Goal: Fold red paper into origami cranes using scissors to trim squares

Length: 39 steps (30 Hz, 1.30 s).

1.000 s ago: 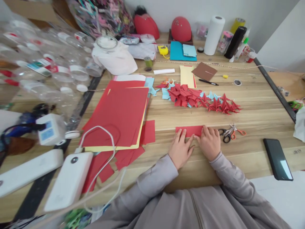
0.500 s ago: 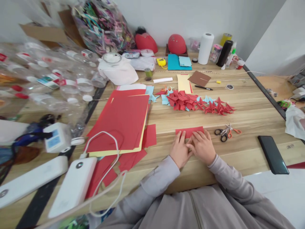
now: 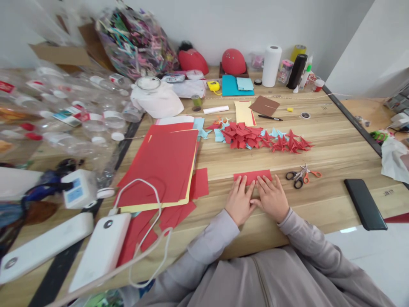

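Red strip (image 3: 252, 175): flat on the near middle of the counter (image 3: 332, 165), its long side running left to right, fingertips on its near edge
Left hand (image 3: 239, 204): palm down, fingers spread over the left part of that edge, pressing without clasping anything
Right hand (image 3: 272, 201): palm down, fingers loosely apart over the right part, gripping nothing; its thumb is by the left one
Crease: the step looks like flattening or squaring a fold, though the layers cannot be told
Pressure: the next move seems to call for even fingertip weight, edges kept aligned
Folded red shapes (image 3: 242, 136): heaped farther off, beyond the strip
Scissors (image 3: 298, 183): just right of the right hand
Red sheets (image 3: 159, 166): stacked to the left
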{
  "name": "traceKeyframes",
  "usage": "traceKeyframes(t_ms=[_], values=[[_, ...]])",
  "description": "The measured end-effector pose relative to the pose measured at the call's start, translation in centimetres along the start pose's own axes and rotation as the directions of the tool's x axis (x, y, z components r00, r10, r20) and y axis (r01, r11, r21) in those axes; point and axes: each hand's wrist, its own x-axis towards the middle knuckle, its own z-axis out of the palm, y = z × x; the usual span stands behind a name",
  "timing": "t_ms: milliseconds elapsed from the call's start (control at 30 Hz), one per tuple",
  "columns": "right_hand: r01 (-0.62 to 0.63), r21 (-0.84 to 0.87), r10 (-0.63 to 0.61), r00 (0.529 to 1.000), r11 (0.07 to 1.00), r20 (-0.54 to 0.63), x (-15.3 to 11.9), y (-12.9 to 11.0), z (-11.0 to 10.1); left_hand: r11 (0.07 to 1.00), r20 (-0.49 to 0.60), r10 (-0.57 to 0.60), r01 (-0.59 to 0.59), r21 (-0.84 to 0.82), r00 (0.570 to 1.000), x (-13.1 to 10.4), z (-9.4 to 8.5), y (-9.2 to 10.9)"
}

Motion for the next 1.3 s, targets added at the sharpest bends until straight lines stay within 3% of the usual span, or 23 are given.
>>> traceKeyframes(t_ms=[433, 767, 967, 1133, 1300], values=[[-0.100, -0.012, 0.100, 0.993, 0.995, -0.063, -1.7, 3.0, -0.5, 0.997, -0.063, 0.012, -0.006, 0.080, 0.998, -1.6, -0.3, -3.1], [-0.088, 0.016, 0.089, 0.995, 0.996, -0.047, -2.1, 3.9, -0.7, 0.995, -0.071, 0.054, -0.047, 0.092, 0.996, -2.3, -0.6, -4.4], [-0.070, -0.024, 0.070, 0.997, 0.997, -0.037, -0.2, 3.7, -0.8, 0.994, -0.092, 0.003, 0.007, 0.113, 0.996, 0.3, -0.9, -4.8], [-0.030, -0.011, 0.029, 0.999, 1.000, -0.035, 2.8, 2.3, -0.8, 0.995, -0.035, 0.048, -0.044, 0.095, 0.998, 2.8, -0.4, -3.3], [0.011, 0.015, -0.011, 1.000, 1.000, -0.025, 3.9, 1.3, 0.3, 0.997, 0.004, 0.040, -0.040, 0.069, 0.999, 3.1, 0.6, -2.2]])
